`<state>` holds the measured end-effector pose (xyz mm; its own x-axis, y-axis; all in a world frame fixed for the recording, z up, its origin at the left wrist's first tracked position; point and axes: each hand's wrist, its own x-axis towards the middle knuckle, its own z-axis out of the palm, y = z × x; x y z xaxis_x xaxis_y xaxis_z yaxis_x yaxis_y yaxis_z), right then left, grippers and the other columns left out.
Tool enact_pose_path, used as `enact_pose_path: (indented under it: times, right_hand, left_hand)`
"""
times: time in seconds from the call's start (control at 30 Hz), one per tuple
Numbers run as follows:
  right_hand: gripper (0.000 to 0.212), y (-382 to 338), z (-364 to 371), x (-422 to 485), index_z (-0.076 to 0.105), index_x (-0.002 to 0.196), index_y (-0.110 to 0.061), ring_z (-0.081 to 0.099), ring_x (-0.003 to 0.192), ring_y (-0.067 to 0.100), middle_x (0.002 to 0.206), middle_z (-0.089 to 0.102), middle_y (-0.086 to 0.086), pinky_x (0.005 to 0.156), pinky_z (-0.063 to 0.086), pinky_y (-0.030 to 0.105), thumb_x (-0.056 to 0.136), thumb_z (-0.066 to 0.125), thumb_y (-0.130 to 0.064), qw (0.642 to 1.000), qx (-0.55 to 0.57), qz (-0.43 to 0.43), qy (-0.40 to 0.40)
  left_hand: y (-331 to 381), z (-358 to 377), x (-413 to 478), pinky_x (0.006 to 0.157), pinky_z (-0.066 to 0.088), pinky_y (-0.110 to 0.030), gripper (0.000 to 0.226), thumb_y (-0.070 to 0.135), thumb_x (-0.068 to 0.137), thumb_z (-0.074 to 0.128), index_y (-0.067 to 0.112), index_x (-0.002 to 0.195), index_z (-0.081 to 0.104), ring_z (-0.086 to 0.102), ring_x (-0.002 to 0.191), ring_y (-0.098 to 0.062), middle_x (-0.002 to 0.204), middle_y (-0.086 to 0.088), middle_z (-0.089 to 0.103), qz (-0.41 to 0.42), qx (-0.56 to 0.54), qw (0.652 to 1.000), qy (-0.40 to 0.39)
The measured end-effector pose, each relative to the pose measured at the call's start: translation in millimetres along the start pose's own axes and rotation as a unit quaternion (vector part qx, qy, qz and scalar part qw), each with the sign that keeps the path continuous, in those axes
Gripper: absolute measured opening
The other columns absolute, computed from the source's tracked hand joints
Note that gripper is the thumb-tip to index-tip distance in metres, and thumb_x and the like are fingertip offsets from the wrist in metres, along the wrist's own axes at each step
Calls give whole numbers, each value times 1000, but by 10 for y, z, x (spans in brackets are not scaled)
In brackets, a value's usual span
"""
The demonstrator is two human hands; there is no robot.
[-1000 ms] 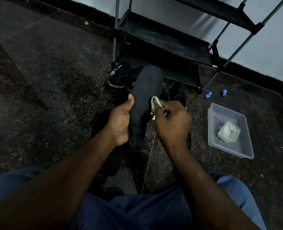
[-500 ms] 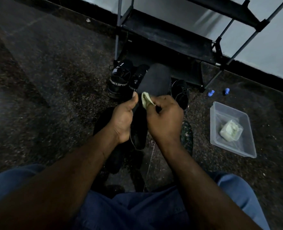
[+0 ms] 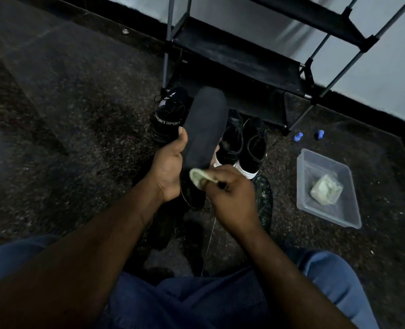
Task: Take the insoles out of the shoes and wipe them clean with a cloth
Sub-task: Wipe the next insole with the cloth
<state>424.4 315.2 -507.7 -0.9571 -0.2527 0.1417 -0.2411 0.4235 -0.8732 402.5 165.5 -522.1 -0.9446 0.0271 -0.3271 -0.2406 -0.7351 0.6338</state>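
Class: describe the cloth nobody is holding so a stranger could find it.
Find the black shoe rack; right of it a clear plastic tub sits on the floor. The crumpled pale cloth lies inside it, whereas the right hand grips the wiping cloth.

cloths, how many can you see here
2. One cloth is held in the right hand at the lower end of the insole; the other cloth lies in the clear tub on the floor. More may be hidden.
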Motion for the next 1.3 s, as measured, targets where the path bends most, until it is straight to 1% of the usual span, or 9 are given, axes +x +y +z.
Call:
enact_pose_path:
  times: [0.1,0.2,0.4,0.53,0.67,0.93,1.03,1.17,1.3]
  right_hand:
    - [16,2,-138,60,80,103,-11,69,85,6,98,77,2,77,52,21,90,72,-7,971,182,155,29]
    - [19,-21,-135,18,77,108,-7,68,76,7,93,77,6,66,51,19,94,63,-3,925,284,247,-51]
    - [18,4,52,-73,75,107,-7,58,69,9,88,74,5,58,45,19,97,61,-3,905,335,260,-17]
    - [18,-39,93,-19,75,105,-7,62,66,5,84,77,-1,55,46,17,98,60,0,885,380,255,86]
    - [16,-63,85,-11,76,103,-10,67,72,7,86,78,-1,60,53,20,98,63,-2,917,326,209,99]
    - [16,69,-44,38,80,107,-20,74,97,16,101,79,-3,92,59,49,93,73,-19,971,132,119,163]
    - [16,38,-174,159,79,108,-20,72,98,9,102,77,-6,91,60,40,94,73,-16,974,67,56,210]
    - [23,11,-192,263,79,112,-22,63,90,1,102,70,-7,81,48,10,91,75,-14,977,-118,-47,172]
    - [28,89,-153,270,80,112,-20,61,93,21,97,68,-2,78,42,23,87,70,-11,954,-237,-75,167]
  left_hand:
    - [37,-21,-19,107,53,-44,70,60,105,34,6,141,59,59,132,-31,144,-21,60,9,10,1000,-9]
    - [66,-3,-54,98,58,-37,69,59,105,34,7,142,57,61,131,-28,145,-19,59,10,-8,999,-34]
    - [91,-22,-18,122,35,-47,76,63,106,25,6,152,45,52,141,-35,152,-16,54,-6,-29,996,-84]
    - [1,2,-13,113,47,-46,64,53,108,31,11,154,44,53,137,-41,152,-15,54,-18,-14,994,-110]
    - [-45,75,-39,101,56,-42,57,45,105,43,9,147,54,60,130,-36,138,-18,65,-44,-12,994,-94]
    - [-50,35,0,109,50,-48,44,24,109,45,-2,144,53,60,128,-41,138,-26,62,29,1,999,-32]
    - [-73,55,-26,104,54,-41,39,15,108,47,-6,139,56,64,123,-34,136,-24,64,49,46,998,-18]
    - [-96,74,-62,97,55,-36,33,1,104,47,-3,134,60,68,109,-26,125,-20,69,51,76,994,-60]
    - [-120,63,-63,99,53,-38,42,-12,97,46,-5,137,57,67,109,-26,125,-21,67,52,75,993,-68]
